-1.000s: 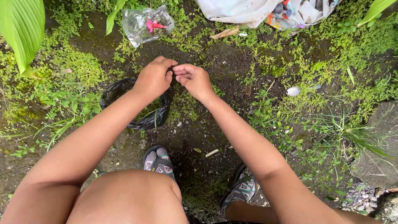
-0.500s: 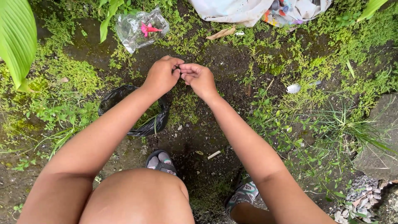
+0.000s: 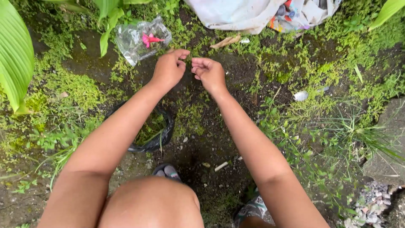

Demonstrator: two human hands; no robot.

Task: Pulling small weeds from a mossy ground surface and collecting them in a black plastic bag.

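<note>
- Knee (image 3: 149, 204) fills the near edge, bare and bent, with a patterned shoe (image 3: 169, 170) peeking out just beyond it and a second shoe (image 3: 253, 209) to the near right.
- Dark bare soil (image 3: 202, 147) lies between the shoes, with a small pale stick (image 3: 221, 166) on it.
- Black plastic bag (image 3: 158, 137) sits crumpled on the ground under the left forearm, green blades poking out of its mouth.
- Both forearms reach away from the body and come close together at the far middle of the scene.
- Left hand (image 3: 169, 67) is curled, thumb and forefinger drawn together at the tips as if pinching; whatever sits between them is too small to make out.
- Right hand (image 3: 209, 72) is loosely curled too, fingers bent inward toward the palm, its fingertips just beside those of the left hand with a narrow gap between; I cannot tell whether it holds anything.
- Both hands hover over mossy ground (image 3: 190, 114) and dark soil.
- Clear plastic bag (image 3: 141, 39) lies just beyond the left hand, to its far left, crumpled, with a pink flower (image 3: 150, 39) inside.
- Broad green leaf (image 3: 14, 55) hangs over the left edge.
- Grass tufts and small weeds (image 3: 337, 135) spread on the right, beside a grey stone (image 3: 388, 143).
- White sack (image 3: 240, 12) with coloured scraps lies at the far edge.
</note>
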